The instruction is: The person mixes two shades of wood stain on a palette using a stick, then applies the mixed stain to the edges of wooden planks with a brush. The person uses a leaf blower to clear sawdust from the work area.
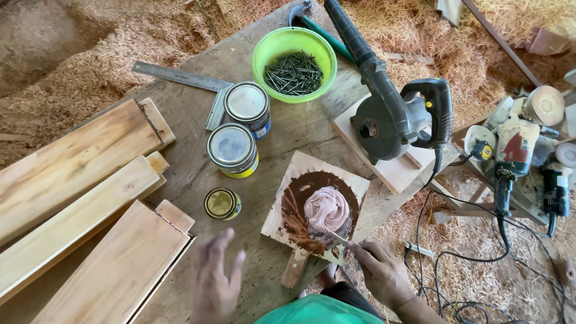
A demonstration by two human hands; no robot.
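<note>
My right hand (382,272) grips a thin putty knife (338,238) whose blade tip rests in a swirl of pink-brown filler paste (327,209). The paste lies on a small square wooden board (279,215) stained dark brown. My left hand (217,282) hovers open and blurred above the worktable, fingers spread, close to the nearest wooden plank (115,276) and holding nothing. A small round tin with a gold lid (222,203) stands just beyond that hand.
Three planks lie at the left, among them a long one (62,168). Two larger cans (233,147) (248,105), a steel square (181,77), a green bowl of nails (293,63) and an electric blower (389,106) sit further back. Power tools (520,152) and cables lie at the right amid sawdust.
</note>
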